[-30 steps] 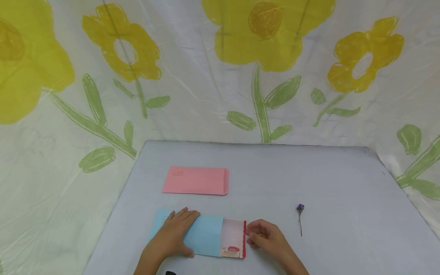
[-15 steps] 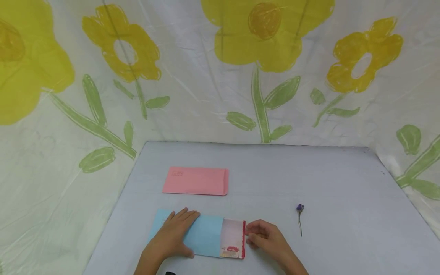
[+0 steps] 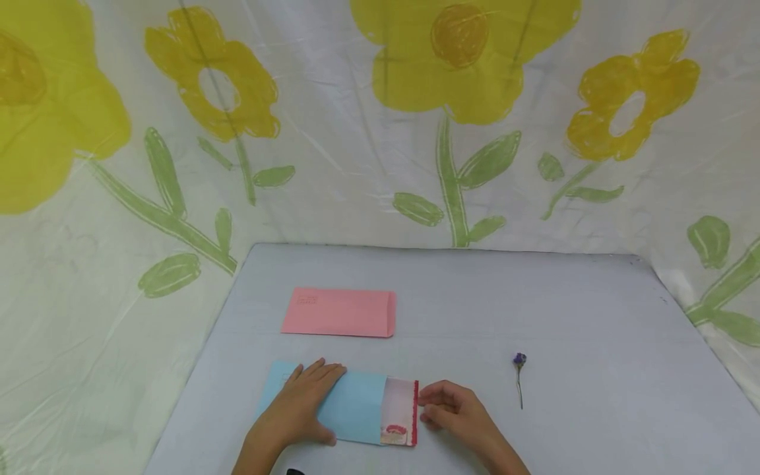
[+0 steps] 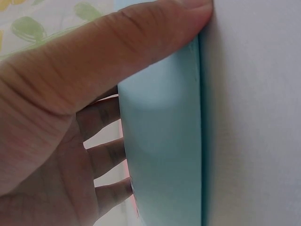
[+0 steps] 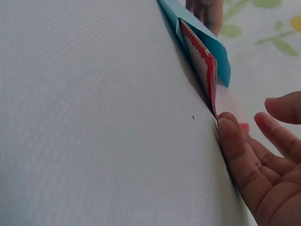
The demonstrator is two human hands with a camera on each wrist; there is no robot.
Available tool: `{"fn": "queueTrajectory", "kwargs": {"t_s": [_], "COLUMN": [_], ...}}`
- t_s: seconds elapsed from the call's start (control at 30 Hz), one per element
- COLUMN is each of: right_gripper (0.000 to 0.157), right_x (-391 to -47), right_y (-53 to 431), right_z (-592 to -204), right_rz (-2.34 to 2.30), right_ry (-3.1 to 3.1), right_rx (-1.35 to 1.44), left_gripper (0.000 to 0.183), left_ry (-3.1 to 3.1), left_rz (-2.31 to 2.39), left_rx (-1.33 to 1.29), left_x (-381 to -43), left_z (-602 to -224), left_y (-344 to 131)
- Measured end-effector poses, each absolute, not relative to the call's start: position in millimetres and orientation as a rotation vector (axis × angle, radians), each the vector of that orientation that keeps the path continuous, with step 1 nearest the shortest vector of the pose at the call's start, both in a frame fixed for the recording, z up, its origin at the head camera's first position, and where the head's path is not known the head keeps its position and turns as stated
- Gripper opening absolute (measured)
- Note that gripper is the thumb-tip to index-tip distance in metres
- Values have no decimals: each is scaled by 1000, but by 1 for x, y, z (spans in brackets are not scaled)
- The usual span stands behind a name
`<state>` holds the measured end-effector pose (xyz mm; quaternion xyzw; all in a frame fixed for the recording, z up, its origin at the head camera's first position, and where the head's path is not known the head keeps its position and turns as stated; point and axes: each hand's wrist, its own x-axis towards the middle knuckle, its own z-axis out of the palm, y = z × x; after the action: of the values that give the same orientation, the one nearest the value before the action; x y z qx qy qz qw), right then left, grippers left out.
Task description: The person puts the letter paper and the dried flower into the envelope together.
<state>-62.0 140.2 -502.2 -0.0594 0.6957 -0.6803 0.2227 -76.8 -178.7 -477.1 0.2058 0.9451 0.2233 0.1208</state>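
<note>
A light blue envelope (image 3: 356, 404) lies on the table with its opening to the right. Out of that opening sticks a pale pink folded card (image 3: 399, 402) with a red scalloped edge; the rest of it is hidden inside. My left hand (image 3: 303, 406) rests spread on the envelope, its thumb along the near edge, as the left wrist view shows too. At the card's red edge is my right hand (image 3: 457, 415), fingers loosely bent. In the right wrist view the thumb (image 5: 230, 136) touches the end of the card, whose layers stand slightly apart.
A pink envelope (image 3: 338, 312) lies farther back on the grey-white table (image 3: 570, 316). To the right is a dried purple flower (image 3: 519, 379) on a thin stem. Behind the table hangs a white curtain (image 3: 338, 165) with painted yellow flowers.
My right hand has moved slightly left, and the card has slid a little deeper into the blue envelope. The left hand has stayed in place.
</note>
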Motion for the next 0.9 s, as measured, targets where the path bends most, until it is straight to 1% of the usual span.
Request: {"fn": "queueTrajectory", "kwargs": {"t_s": [0.9], "right_gripper": [24], "right_x": [-65], "right_y": [124], "right_z": [-506], "right_rz": [-1876], "right_ry": [1887], "right_rx": [-179], "left_gripper": [108], "left_ry": [2748], "left_rz": [677], "left_rx": [612], "left_x": [-76], "left_z": [-478], "left_y": [-180]}}
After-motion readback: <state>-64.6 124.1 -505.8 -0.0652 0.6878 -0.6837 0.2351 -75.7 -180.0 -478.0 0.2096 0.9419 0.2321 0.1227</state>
